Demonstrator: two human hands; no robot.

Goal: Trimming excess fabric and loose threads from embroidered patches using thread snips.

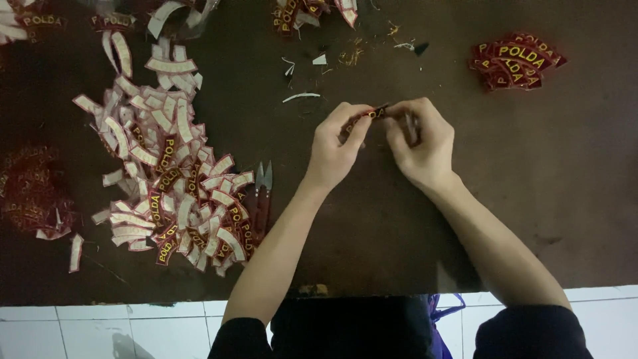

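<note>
Dark brown table [571,199], near edge over white floor tiles [100,326]. Biggest item: loose heap of curved embroidered patches [166,173], red-and-yellow faces mixed with white backings, spread from the far-left corner down toward the near edge. Smaller neat stack of red patches [515,60] face up near the far-right corner, well apart from the hands. Another red pile [30,189] at the left edge, dim. Thread snips [264,193] lie just beside the heap's right side, blades pointing to the far edge. Left hand [335,149] and right hand [422,143] at table centre, both pinching one single red patch [372,113] between fingertips, held between them above the surface. Thread scraps [299,96] near, toward the far edge.
</note>
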